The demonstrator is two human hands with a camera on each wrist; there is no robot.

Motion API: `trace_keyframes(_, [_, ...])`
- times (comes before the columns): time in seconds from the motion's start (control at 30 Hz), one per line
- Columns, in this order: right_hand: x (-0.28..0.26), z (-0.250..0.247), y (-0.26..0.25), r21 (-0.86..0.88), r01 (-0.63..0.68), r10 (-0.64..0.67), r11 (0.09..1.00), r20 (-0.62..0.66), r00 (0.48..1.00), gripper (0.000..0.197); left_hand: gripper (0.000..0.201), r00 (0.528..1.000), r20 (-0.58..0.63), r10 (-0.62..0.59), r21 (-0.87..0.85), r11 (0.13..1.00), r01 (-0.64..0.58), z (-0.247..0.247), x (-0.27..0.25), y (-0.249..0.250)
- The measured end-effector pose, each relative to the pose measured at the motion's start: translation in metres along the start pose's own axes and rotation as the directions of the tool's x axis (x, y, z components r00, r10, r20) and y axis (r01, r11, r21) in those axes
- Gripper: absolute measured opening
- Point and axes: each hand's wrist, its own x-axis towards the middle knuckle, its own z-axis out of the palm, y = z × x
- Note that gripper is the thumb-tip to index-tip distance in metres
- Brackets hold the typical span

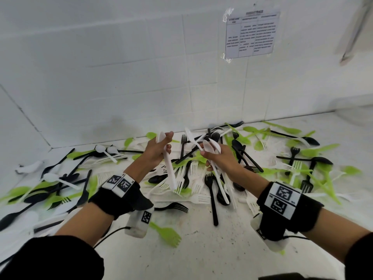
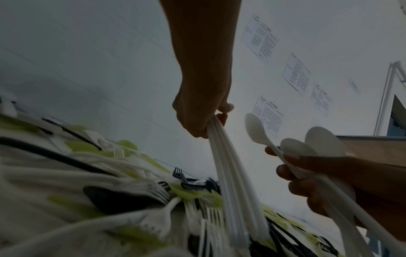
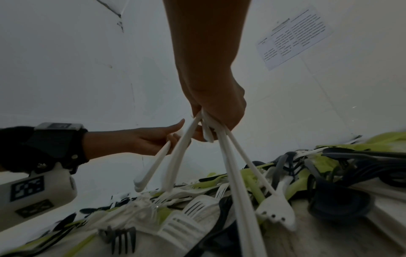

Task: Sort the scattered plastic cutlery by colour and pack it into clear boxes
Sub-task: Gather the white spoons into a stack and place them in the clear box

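Fingers of the left hand (image 1: 156,150) curl round a bundle of white plastic spoons (image 1: 168,163), bowls up and handles hanging down toward the pile, while the right hand (image 1: 219,158) just beside it clenches a second bunch of white plastic spoons and a fork (image 1: 215,158), its long axes likewise near upright, so joining the bunches looks like a short sideways move. Beneath and beyond both hands the scattered green, black and white plastic cutlery (image 1: 201,170) lies tangled across the white counter (image 1: 212,249) up to the tiled wall (image 1: 121,57) with its taped paper sheet (image 1: 251,33); no clear box shows in any view.
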Motion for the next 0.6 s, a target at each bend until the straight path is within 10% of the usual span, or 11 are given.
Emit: trace_keyframes(0.6, [-0.005, 0.016, 0.029, -0.507, 0.023, 0.106, 0.862, 0.223, 0.969, 0.022, 0.024, 0.937, -0.021, -0.35, -0.163, 0.926, 0.342, -0.013, -0.026, -0.057])
